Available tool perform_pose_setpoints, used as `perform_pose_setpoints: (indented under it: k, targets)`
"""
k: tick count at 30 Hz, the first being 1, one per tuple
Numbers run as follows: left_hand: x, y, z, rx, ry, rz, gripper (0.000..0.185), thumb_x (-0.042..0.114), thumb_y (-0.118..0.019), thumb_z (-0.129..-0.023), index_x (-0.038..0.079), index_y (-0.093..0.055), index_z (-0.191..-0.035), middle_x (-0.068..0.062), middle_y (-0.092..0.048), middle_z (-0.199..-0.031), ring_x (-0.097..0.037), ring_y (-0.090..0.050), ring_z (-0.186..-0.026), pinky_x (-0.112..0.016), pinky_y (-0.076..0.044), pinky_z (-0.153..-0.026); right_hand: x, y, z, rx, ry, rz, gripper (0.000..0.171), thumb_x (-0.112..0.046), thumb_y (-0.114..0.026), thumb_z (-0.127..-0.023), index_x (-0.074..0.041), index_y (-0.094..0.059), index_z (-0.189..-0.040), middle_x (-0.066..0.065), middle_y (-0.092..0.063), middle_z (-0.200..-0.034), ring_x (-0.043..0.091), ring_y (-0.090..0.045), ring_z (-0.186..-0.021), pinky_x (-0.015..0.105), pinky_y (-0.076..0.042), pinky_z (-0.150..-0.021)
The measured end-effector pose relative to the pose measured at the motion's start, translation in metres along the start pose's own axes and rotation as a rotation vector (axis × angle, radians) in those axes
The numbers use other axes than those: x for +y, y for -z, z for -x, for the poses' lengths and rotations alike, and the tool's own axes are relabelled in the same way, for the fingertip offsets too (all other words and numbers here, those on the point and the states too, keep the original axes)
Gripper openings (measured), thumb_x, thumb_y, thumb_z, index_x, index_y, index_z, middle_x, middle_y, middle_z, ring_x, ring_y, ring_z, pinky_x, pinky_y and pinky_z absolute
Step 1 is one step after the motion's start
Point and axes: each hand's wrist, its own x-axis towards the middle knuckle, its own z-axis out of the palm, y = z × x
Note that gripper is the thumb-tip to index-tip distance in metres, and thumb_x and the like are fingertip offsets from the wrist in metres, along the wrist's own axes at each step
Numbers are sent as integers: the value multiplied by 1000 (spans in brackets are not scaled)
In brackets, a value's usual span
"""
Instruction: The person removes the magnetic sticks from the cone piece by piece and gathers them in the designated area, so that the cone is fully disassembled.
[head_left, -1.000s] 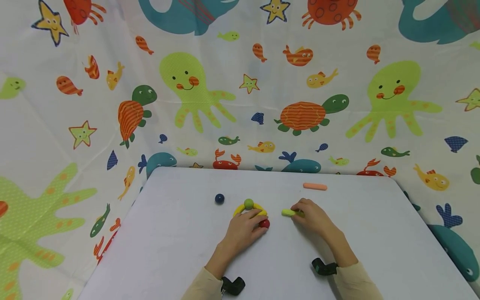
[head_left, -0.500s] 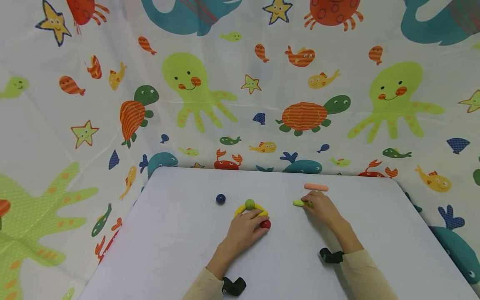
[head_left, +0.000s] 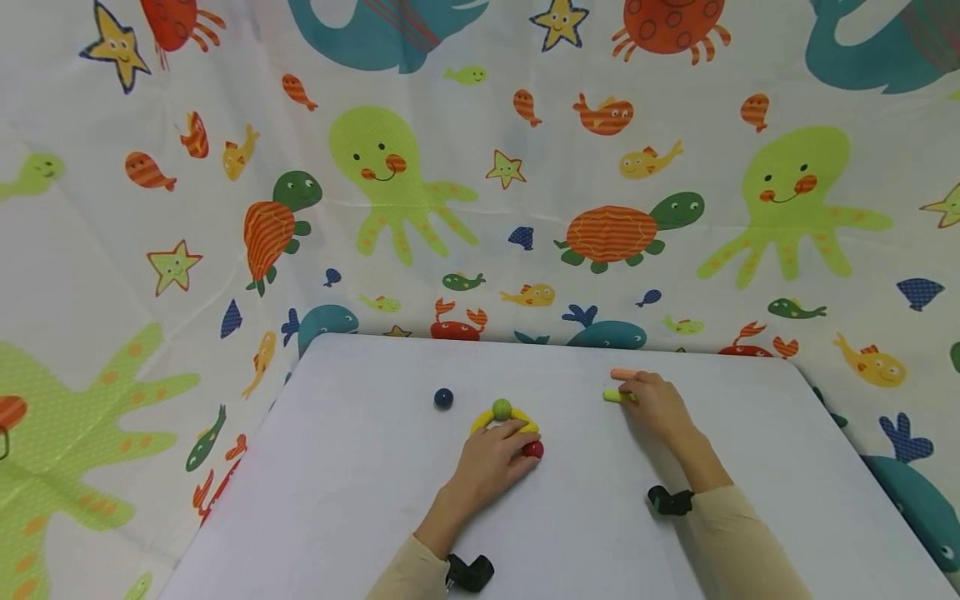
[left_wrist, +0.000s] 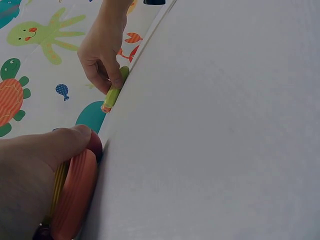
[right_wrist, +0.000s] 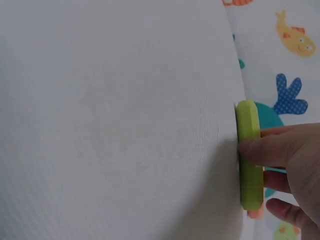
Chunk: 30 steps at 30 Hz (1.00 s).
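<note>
Green stick (head_left: 617, 397) is lying far right on the table (head_left: 360, 500), pinched by your right hand (head_left: 656, 404) beside the orange stick (head_left: 621, 374); your left hand (head_left: 491, 462) is gripping the yellow ring (head_left: 480, 421).

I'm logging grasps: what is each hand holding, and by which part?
The right hand pinches the green stick around its middle. The left hand rests on the yellow ring; no clear grip shows.

thumb on red ball (left_wrist: 95, 145), fingers pinching green stick (left_wrist: 114, 92)
</note>
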Motion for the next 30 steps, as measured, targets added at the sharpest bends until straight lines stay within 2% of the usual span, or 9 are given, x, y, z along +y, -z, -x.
perform_pose_setpoints:
  k: [10,17,30]
  targets:
    - [0,0,0,-6,-2,-11,36,42,-68,-94,27,-69,-126,4,-66,-130,-13,-64,-117,-42,-51,-100,8,3,-5,-19,-15,43,22,-1,-77,-83,-2,-76,-105,20,-68,-107,37,-61,-96,55,-52,-85]
    - [-1,-1,1,4,-5,-13,36,43,-67,-94,27,-69,-126,5,-67,-130,-12,-65,-117,-42,-50,-102,8,4,-10,7,0,100,25,-1,-79,-81,0,-75,-105,18,-68,-101,34,-62,-91,53,-54,-84]
    - [0,1,-1,-4,-6,-15,36,43,-67,-94,27,-69,-126,4,-67,-130,-13,-65,-116,-40,-52,-99,15,-2,-20,25,-36,41,22,5,-74,-83,6,-70,-105,21,-63,-102,36,-59,-96,50,-54,-92]
